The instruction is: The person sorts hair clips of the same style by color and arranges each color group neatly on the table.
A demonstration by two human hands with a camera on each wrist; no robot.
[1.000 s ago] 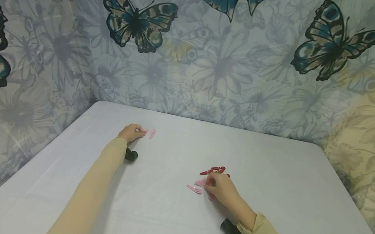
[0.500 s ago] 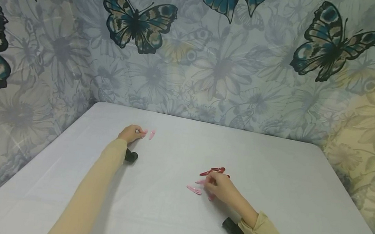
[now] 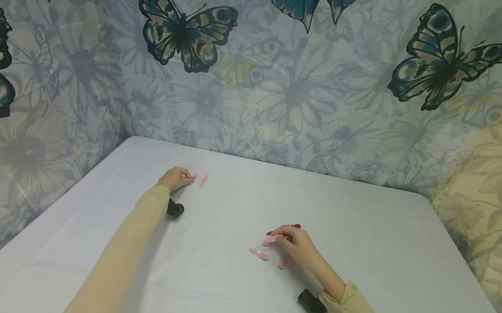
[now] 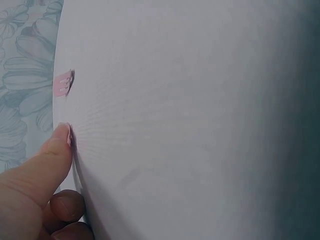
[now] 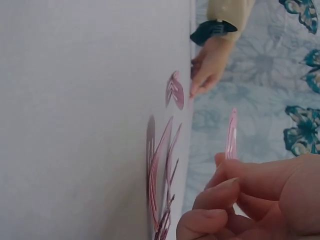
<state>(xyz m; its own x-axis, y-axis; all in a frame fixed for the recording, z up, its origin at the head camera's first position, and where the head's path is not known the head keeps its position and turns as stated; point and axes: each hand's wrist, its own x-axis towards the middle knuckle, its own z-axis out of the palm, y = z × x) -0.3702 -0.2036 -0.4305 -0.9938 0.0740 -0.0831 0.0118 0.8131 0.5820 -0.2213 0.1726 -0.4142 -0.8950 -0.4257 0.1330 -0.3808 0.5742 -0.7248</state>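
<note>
At the far left of the table, my left hand (image 3: pixel 173 179) pinches a pink hair clip (image 3: pixel 194 176) down at the tabletop; in the left wrist view only its edge shows by the thumb. Just to its right lies a second pink clip (image 3: pixel 203 180). My right hand (image 3: pixel 302 248) holds another pink snap clip (image 5: pixel 231 132) between thumb and index finger, lifted off the cloth. Below that hand lie a pink clip (image 3: pixel 259 254) and a partly covered pink clip (image 3: pixel 283 262). Red clips (image 3: pixel 295 226) behind the fingers are mostly hidden.
The table (image 3: pixel 219 286) has a white cover. Butterfly-patterned wall covering (image 3: pixel 293 100) rises along its back and left edges. A dark wrist-worn device (image 3: pixel 175 208) sits under the left wrist, and a similar dark device (image 3: pixel 311 302) under the right.
My right hand has picked up a pink clip from the pile and raised it slightly, its fingers now covering more of the red clips. The left hand has stayed in place.
</note>
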